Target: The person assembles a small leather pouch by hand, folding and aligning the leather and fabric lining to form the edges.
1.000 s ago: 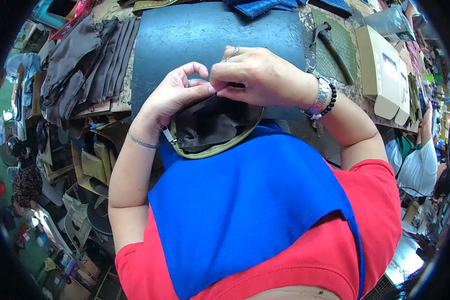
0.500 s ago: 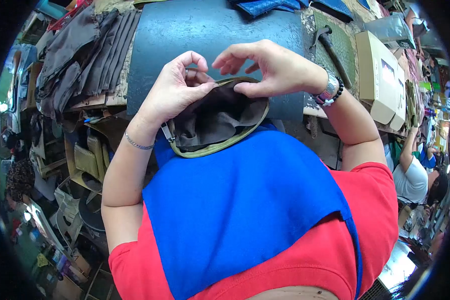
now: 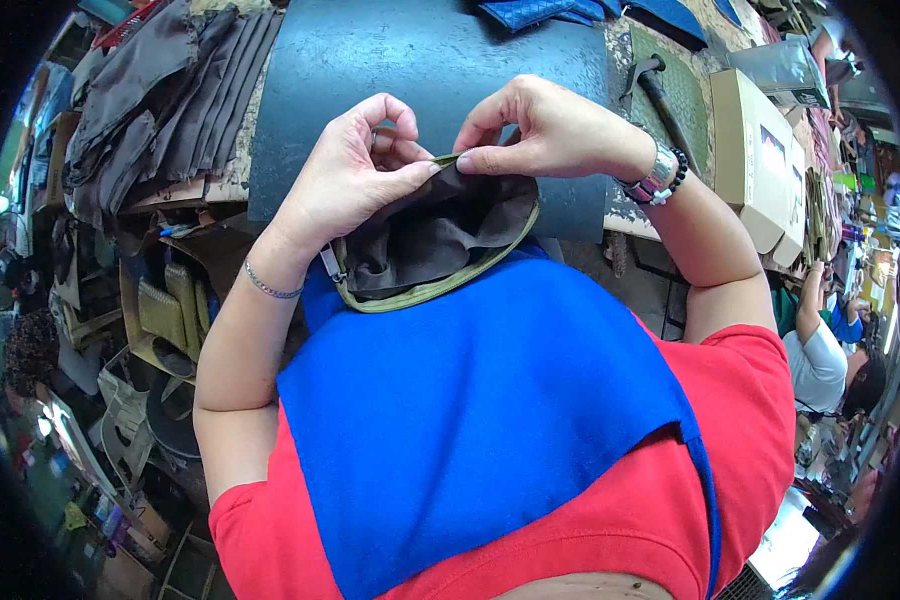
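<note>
Pouch: an olive-green fabric pouch with a dark brown lining [image 3: 440, 245], held up at the near edge of the worktop, just above the apron, its mouth gaping toward the wearer.
Left hand: the left hand [image 3: 355, 165] pinches the far rim, thumb along the edge, index finger curled above and apart from the thumb.
Right hand: the right hand [image 3: 560, 130] pinches the same rim just beside the left thumb, between thumb and bent fingers.
Zip pull: a silvery metal tab [image 3: 332, 262] hangs at the pouch's left corner, near the left wrist.
Apron: bright blue cloth [image 3: 490, 400] over a red short-sleeved shirt [image 3: 740, 410].
Mat: a broad, dark blue-black sheet [image 3: 370, 60] lies beyond the hands.
Worktop, left: overlapping dark brown cloth pieces [image 3: 190, 100], beside the mat.
Worktop, right: a dark-handled hammer [image 3: 665, 105] lies on a green textured sheet [image 3: 695, 135]; next to it stands a cream cardboard box [image 3: 745, 160].
</note>
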### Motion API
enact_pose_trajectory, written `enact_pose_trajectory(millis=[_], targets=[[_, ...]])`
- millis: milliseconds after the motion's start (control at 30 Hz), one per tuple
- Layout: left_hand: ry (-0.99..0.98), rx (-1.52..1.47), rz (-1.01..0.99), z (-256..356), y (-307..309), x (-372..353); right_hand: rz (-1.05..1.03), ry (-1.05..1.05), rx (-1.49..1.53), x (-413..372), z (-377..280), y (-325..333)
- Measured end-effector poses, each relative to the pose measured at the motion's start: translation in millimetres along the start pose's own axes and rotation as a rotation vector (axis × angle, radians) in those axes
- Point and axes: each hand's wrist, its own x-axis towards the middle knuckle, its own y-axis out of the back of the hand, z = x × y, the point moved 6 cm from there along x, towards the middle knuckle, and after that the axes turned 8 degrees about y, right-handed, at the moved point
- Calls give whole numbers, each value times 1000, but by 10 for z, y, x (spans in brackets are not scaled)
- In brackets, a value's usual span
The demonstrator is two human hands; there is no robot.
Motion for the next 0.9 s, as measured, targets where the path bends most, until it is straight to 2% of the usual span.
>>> enact_pose_trajectory(millis=[200, 533, 633, 900], targets=[[60, 18, -2, 14, -24, -12, 9, 19, -10, 9, -33, -18], [35, 31, -4, 13, -11, -49, -7, -17, -34, 38, -37, -64], [49, 57, 3, 32, -4, -86, 22, 52, -31, 56, -44, -85], [27, 68, 35, 26, -16, -77, -1, 38, -29, 70, -48, -96]])
